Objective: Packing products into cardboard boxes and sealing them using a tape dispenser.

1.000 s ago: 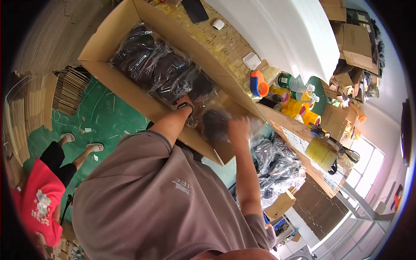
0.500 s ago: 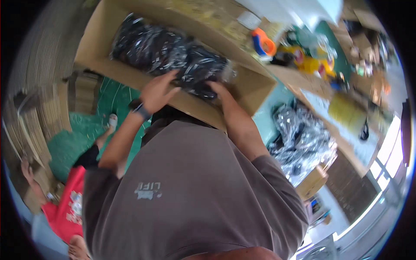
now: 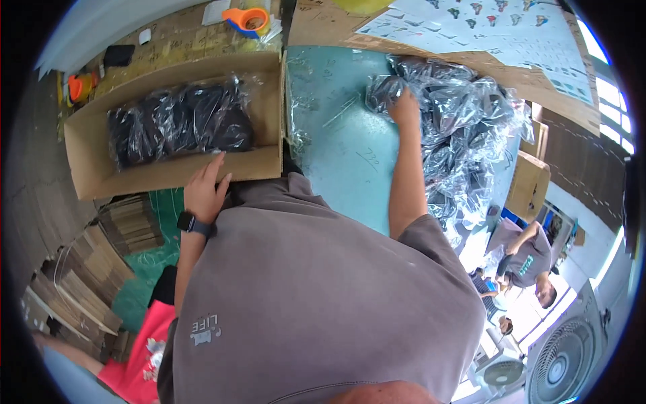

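Observation:
An open cardboard box (image 3: 155, 183) stands at the left. Inside it lies a row of dark, soft-looking items in clear plastic bags (image 3: 178, 121); what the items are does not show. My left hand (image 3: 204, 190) rests at the box's near wall, thumb apart from the fingers, holding nothing. On the right, my arm is stretched out over the blue-green tabletop (image 3: 343, 145). My right hand (image 3: 404, 108) is closed on a dark item in a clear bag (image 3: 385, 92), at the left edge of a heap of similar bagged items (image 3: 468, 111). Some fingertips are hidden.
Behind the box are an orange tape dispenser (image 3: 249, 21) and a dark flat object (image 3: 119, 55). A printed sheet (image 3: 484, 34) lies beyond the heap. Flattened cardboard (image 3: 81, 269) stands at lower left, near a person in red (image 3: 145, 357). Fans (image 3: 557, 369) stand at lower right.
My body and view have turned right. My right hand has left the bagged items in the box and reached the heap. My left hand has drawn back to the box's near wall.

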`<action>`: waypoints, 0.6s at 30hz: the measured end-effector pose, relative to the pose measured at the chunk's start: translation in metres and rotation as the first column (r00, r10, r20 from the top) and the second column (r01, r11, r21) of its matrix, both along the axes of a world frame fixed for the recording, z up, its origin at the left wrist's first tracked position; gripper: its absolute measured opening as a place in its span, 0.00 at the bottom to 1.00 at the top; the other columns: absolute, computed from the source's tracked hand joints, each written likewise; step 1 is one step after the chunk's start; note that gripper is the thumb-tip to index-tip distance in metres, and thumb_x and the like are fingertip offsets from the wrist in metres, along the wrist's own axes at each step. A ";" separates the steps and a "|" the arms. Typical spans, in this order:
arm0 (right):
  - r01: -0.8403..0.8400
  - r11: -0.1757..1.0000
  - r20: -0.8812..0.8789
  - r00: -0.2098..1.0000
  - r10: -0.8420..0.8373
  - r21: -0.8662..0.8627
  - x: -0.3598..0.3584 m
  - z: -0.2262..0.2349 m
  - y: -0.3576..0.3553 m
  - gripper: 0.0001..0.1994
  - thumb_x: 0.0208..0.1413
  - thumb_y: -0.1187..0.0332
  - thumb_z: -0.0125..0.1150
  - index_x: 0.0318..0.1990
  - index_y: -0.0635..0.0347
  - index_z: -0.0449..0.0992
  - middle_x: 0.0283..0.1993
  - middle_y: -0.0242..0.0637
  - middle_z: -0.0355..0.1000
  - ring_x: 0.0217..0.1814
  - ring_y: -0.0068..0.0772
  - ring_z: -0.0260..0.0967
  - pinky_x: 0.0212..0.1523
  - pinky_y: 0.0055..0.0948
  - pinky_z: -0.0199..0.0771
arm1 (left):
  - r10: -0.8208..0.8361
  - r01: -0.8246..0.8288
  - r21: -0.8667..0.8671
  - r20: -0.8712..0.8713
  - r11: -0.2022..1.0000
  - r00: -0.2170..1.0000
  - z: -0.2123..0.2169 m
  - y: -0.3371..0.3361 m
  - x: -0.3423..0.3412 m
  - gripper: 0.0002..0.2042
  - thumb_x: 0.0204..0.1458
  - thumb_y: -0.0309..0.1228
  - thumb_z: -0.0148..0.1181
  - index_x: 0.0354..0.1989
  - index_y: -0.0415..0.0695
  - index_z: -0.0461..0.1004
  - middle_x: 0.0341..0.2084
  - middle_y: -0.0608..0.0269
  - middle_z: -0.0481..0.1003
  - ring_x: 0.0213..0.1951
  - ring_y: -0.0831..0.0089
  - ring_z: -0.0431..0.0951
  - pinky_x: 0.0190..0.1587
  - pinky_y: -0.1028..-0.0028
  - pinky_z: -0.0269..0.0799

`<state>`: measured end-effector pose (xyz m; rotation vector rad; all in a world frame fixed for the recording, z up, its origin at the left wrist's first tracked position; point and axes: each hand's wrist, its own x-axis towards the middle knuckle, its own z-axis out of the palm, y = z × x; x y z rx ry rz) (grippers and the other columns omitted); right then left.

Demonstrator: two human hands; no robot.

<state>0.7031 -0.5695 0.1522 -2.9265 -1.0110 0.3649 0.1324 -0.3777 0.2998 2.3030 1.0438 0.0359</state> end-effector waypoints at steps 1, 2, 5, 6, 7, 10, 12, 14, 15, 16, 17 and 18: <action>0.038 0.961 -0.064 0.996 -0.057 -0.272 0.034 -0.033 -0.046 0.39 0.56 0.64 0.77 0.72 0.65 0.65 0.62 0.65 0.78 0.66 0.66 0.78 0.70 0.54 0.78 | -0.066 0.066 -0.005 -0.022 0.998 0.998 -0.005 0.001 0.014 0.27 0.65 0.37 0.69 0.73 0.51 0.75 0.54 0.51 0.85 0.55 0.48 0.84 0.57 0.53 0.80; 0.032 0.959 0.068 0.998 -0.013 -0.280 0.012 -0.050 -0.059 0.42 0.55 0.61 0.79 0.73 0.62 0.63 0.62 0.61 0.77 0.68 0.62 0.77 0.70 0.52 0.78 | -0.032 0.032 0.011 -0.063 0.999 0.997 -0.007 -0.003 0.014 0.27 0.65 0.37 0.69 0.73 0.51 0.75 0.54 0.51 0.85 0.55 0.48 0.84 0.57 0.53 0.80; 0.144 0.976 0.049 0.989 -0.138 -0.166 -0.035 -0.062 -0.057 0.50 0.50 0.57 0.83 0.76 0.60 0.59 0.64 0.60 0.75 0.66 0.62 0.77 0.67 0.54 0.79 | -0.049 0.052 0.018 -0.131 0.998 0.990 -0.005 -0.012 0.002 0.26 0.66 0.41 0.67 0.72 0.52 0.75 0.54 0.50 0.84 0.55 0.48 0.84 0.58 0.52 0.80; 0.156 0.987 0.017 0.988 -0.155 -0.033 -0.047 -0.069 -0.070 0.51 0.52 0.55 0.82 0.78 0.61 0.57 0.65 0.63 0.74 0.68 0.68 0.75 0.67 0.56 0.78 | -0.058 0.060 0.005 -0.154 0.998 0.986 -0.001 -0.012 0.006 0.26 0.66 0.41 0.66 0.72 0.52 0.75 0.55 0.50 0.84 0.56 0.47 0.84 0.59 0.52 0.81; 0.220 0.973 -0.139 0.968 -0.209 0.070 -0.083 -0.060 -0.057 0.56 0.53 0.53 0.79 0.83 0.63 0.50 0.68 0.67 0.72 0.69 0.74 0.73 0.69 0.59 0.76 | -0.028 0.030 0.006 -0.167 1.000 0.986 0.001 -0.016 -0.001 0.26 0.66 0.42 0.66 0.72 0.51 0.75 0.55 0.49 0.84 0.56 0.47 0.84 0.59 0.52 0.80; 0.390 0.901 -0.246 0.907 -0.341 0.189 -0.154 -0.111 -0.087 0.63 0.55 0.56 0.74 0.86 0.66 0.31 0.74 0.76 0.67 0.70 0.79 0.71 0.71 0.61 0.72 | -0.072 0.068 -0.045 -0.100 0.997 0.992 -0.014 -0.008 0.004 0.25 0.67 0.43 0.65 0.69 0.49 0.76 0.55 0.48 0.84 0.57 0.47 0.84 0.60 0.52 0.80; 0.450 0.868 -0.315 0.872 -0.375 0.211 -0.194 -0.104 -0.068 0.56 0.56 0.51 0.76 0.83 0.70 0.47 0.66 0.68 0.76 0.63 0.73 0.78 0.66 0.59 0.76 | -0.048 0.047 -0.014 -0.109 0.999 0.993 -0.017 0.004 -0.001 0.24 0.67 0.44 0.65 0.69 0.50 0.77 0.55 0.48 0.84 0.57 0.46 0.84 0.59 0.52 0.80; 0.557 0.732 -0.726 0.676 -0.125 0.393 -0.186 -0.092 -0.063 0.41 0.62 0.54 0.74 0.75 0.70 0.66 0.57 0.55 0.82 0.48 0.56 0.84 0.51 0.49 0.85 | -0.056 0.056 0.004 -0.085 0.998 0.995 -0.023 0.022 -0.018 0.24 0.68 0.45 0.65 0.68 0.50 0.78 0.55 0.49 0.84 0.56 0.46 0.84 0.58 0.52 0.80; 0.753 0.654 -0.972 0.201 -0.119 0.076 -0.202 -0.030 -0.031 0.28 0.66 0.57 0.72 0.66 0.67 0.76 0.48 0.42 0.83 0.39 0.36 0.81 0.38 0.35 0.83 | 0.035 -0.031 0.042 -0.084 0.999 0.996 -0.033 0.028 -0.041 0.23 0.67 0.45 0.65 0.66 0.49 0.79 0.55 0.48 0.85 0.56 0.46 0.84 0.59 0.51 0.80; 0.782 0.620 -0.997 -0.020 -0.069 -0.059 -0.202 0.006 -0.027 0.27 0.69 0.56 0.70 0.67 0.65 0.76 0.45 0.38 0.82 0.38 0.29 0.80 0.34 0.28 0.80 | 0.089 -0.087 0.065 -0.042 0.994 0.995 -0.042 0.040 -0.051 0.22 0.66 0.45 0.65 0.64 0.48 0.80 0.54 0.48 0.85 0.55 0.46 0.84 0.59 0.51 0.80; 0.792 0.610 -0.999 0.035 -0.010 0.022 -0.221 0.058 -0.012 0.27 0.69 0.57 0.70 0.67 0.66 0.76 0.47 0.38 0.83 0.39 0.30 0.81 0.35 0.28 0.81 | 0.131 -0.130 0.095 -0.003 0.987 0.991 -0.049 0.054 -0.065 0.22 0.66 0.46 0.65 0.62 0.47 0.81 0.51 0.49 0.86 0.54 0.47 0.85 0.59 0.51 0.80; 0.796 0.596 -0.995 0.096 0.041 0.102 -0.250 0.116 0.012 0.27 0.69 0.58 0.69 0.68 0.66 0.75 0.48 0.39 0.83 0.40 0.31 0.82 0.36 0.28 0.82 | 0.130 -0.131 0.089 0.017 0.987 0.991 -0.047 0.072 -0.078 0.22 0.66 0.46 0.65 0.62 0.47 0.81 0.51 0.49 0.86 0.54 0.47 0.85 0.59 0.51 0.80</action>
